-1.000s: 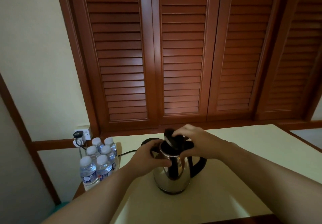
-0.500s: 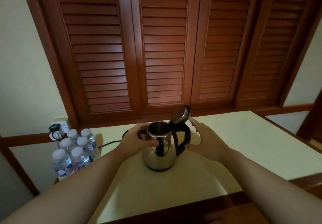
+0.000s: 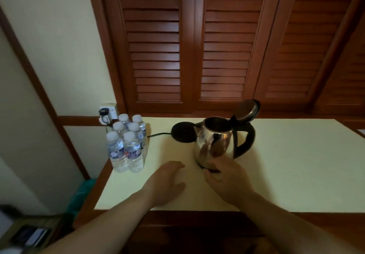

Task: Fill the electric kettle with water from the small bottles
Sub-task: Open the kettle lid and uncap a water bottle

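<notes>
A steel electric kettle [image 3: 214,145] with a black handle stands on the pale yellow tabletop [image 3: 286,165], its lid [image 3: 247,110] tipped up and open. Several small capped water bottles [image 3: 127,145] stand grouped at the table's left edge. My left hand [image 3: 167,180] hovers over the table between the bottles and the kettle, fingers apart and empty. My right hand [image 3: 227,178] sits just in front of the kettle's base, fingers loosely spread, holding nothing.
The kettle's black power base [image 3: 182,134] lies behind and left of the kettle, its cord running to a wall socket [image 3: 107,112] behind the bottles. Wooden louvred doors [image 3: 217,46] stand behind the table. A green bin [image 3: 83,196] sits below the left edge.
The lid went from shut to open. Both hands let go of the kettle and drew back toward me, the left one shifting left. The view swung so the kettle lies further right.
</notes>
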Demonstrator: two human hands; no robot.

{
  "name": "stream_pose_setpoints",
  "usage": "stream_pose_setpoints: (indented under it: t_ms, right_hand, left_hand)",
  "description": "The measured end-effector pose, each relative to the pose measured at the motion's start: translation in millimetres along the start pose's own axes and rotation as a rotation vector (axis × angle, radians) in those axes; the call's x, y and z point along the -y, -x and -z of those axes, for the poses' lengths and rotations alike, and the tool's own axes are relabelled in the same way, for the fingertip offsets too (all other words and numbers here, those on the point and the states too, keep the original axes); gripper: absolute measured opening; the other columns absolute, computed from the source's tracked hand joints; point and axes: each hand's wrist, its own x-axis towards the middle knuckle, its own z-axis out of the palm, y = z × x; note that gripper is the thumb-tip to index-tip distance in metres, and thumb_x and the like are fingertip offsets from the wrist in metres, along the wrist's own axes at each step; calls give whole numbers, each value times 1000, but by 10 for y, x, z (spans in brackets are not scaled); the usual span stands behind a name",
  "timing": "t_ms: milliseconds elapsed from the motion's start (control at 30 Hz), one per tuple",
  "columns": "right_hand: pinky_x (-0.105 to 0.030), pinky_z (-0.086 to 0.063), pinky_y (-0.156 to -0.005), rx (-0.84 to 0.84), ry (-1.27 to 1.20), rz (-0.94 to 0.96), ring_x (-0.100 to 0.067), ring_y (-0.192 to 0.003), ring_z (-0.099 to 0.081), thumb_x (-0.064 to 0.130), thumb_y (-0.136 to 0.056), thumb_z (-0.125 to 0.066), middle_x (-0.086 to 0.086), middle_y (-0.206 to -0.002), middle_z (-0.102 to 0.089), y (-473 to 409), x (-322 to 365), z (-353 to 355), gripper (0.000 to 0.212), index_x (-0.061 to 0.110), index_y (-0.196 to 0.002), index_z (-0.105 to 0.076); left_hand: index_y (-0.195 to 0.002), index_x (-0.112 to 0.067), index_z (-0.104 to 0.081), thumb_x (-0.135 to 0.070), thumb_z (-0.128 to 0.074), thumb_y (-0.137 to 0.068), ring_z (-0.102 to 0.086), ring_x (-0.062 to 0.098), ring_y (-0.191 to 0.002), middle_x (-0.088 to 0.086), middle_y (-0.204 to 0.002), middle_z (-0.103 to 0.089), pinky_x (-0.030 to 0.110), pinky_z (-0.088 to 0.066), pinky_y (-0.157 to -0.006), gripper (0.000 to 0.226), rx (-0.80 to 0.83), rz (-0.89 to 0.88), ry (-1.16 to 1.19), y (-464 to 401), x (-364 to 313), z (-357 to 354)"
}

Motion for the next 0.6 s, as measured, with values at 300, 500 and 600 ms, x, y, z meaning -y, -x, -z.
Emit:
stream_pose_setpoints:
  t_ms: [300, 500, 600]
  right_hand:
    - [-27, -19, -121, 399, 10, 98, -16, -151, -31, 41, -105, -52, 1, -163, -39, -333, 460, -735, 55, 23, -156, -43]
    - [-48, 1, -127, 652, 270, 81, -21, -160, 6, 66, -104, -22, -2, -174, 6, -351, 455, -1056, 72, 33, -166, -6]
    - [-47, 3, -127, 656, 266, 77, -20, -160, 9, 66, -104, -20, -2, -174, 7, -351, 433, -1045, 71, 34, -165, -4]
  left_hand:
    - [-146, -31, -57, -52, -53, -99, -34, 6, -148, -11, -158, -47, 22, -26, -122, 52, -7, -86, -86, 735, 263, 219]
    - [-125, -31, -71, -46, -74, -90, -55, -2, -125, -16, -132, -66, 22, -42, -109, 39, -249, 161, 46, 994, 443, 396]
    - [-116, -34, -69, -47, -81, -82, -62, 2, -102, -17, -113, -66, 23, -51, -89, 38, -414, 331, 154, 1036, 590, 510]
